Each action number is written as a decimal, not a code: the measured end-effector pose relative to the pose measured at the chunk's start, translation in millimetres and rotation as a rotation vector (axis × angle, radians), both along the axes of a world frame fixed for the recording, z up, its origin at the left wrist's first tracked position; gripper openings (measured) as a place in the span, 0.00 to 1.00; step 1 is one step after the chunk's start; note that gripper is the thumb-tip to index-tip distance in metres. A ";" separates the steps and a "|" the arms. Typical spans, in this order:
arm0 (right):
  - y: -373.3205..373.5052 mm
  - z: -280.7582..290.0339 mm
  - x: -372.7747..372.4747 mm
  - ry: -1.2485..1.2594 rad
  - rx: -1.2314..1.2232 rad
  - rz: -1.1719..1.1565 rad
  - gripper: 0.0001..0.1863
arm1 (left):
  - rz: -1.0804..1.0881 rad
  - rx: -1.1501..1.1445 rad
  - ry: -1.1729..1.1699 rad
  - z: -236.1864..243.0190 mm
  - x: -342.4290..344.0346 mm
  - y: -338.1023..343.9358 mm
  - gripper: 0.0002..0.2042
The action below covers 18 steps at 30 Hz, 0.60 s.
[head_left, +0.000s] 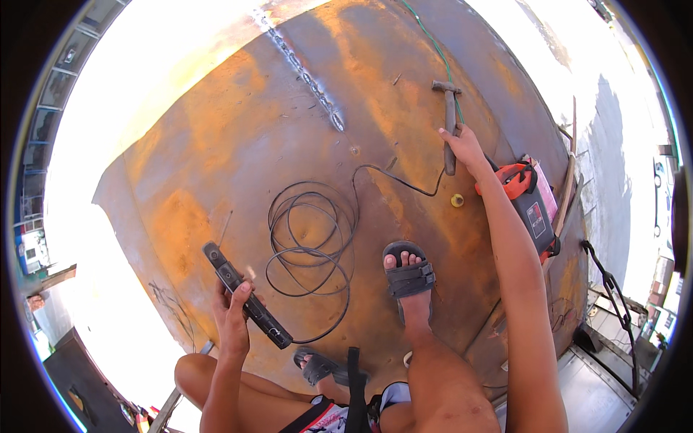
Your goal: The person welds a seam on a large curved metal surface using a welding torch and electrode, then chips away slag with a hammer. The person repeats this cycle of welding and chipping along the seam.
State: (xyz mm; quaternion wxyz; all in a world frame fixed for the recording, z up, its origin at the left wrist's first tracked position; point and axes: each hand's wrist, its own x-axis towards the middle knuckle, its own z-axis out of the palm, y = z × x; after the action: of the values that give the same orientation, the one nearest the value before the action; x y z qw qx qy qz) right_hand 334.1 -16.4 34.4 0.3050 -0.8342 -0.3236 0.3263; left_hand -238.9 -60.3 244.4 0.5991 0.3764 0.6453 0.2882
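Observation:
My left hand (232, 310) is closed around a black electrode holder (263, 317), with a thin rod (226, 227) pointing up from its jaw end. A black cable (321, 263) runs from the holder into loose coils on the rusty steel surface (180, 216). My right hand (462, 148) grips the handle of a hammer (447, 97), its head pointing away from me beside a green wire (440, 47). Just beyond the coils, a whitish bead seam (303, 68) runs toward the far edge. A red and black welding machine (530, 209) sits beside my right forearm.
A small yellow round piece (457, 200) lies near the machine. My sandalled feet (408, 274) rest on the steel. A black chain (613, 289) and a wooden strip (566, 209) are at the right edge. Bright pavement (606, 137) lies beyond.

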 end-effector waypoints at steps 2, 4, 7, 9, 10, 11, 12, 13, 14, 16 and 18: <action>-18.4 10.0 -5.2 -0.168 -0.037 0.096 0.33 | -0.066 0.046 -0.017 -6.5 9.4 8.6 0.19; -50.2 29.7 -18.1 -0.247 -0.007 0.161 0.32 | -0.040 -0.005 -0.049 -0.9 34.2 15.0 0.19; -107.0 96.1 -85.5 -0.062 0.119 0.142 0.27 | -0.050 0.022 -0.107 17.0 43.1 21.8 0.19; -156.2 144.3 -117.8 0.089 0.107 0.099 0.22 | -0.119 0.015 -0.159 23.3 49.6 20.7 0.20; -181.9 163.9 -127.7 0.115 0.092 0.117 0.20 | -0.159 0.013 -0.184 26.2 54.6 19.3 0.21; -204.6 188.0 -141.3 0.104 0.069 0.105 0.19 | -0.182 -0.003 -0.245 30.1 62.2 15.3 0.21; -226.3 216.4 -153.8 0.089 0.041 0.091 0.17 | -0.204 -0.025 -0.311 36.1 73.9 7.7 0.21; -245.1 243.4 -168.8 0.038 0.065 0.096 0.17 | -0.226 -0.046 -0.369 42.8 85.7 -1.5 0.21; -260.2 269.0 -185.2 -0.006 0.092 0.103 0.17 | -0.227 -0.068 -0.397 52.2 98.5 -11.9 0.20; -276.5 320.7 -210.3 -0.051 0.116 0.153 0.19 | -0.280 -0.027 -0.462 62.4 120.4 -36.8 0.19; -277.4 360.3 -234.3 -0.045 0.122 0.252 0.23 | -0.372 0.113 -0.529 60.1 133.3 -57.9 0.18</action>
State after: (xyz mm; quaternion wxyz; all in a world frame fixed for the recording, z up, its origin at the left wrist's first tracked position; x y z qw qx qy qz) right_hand 99.8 -293.8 394.7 0.3046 -0.7739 -0.4518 0.3228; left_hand -105.6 -118.2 304.4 0.7665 0.4324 0.3705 0.2971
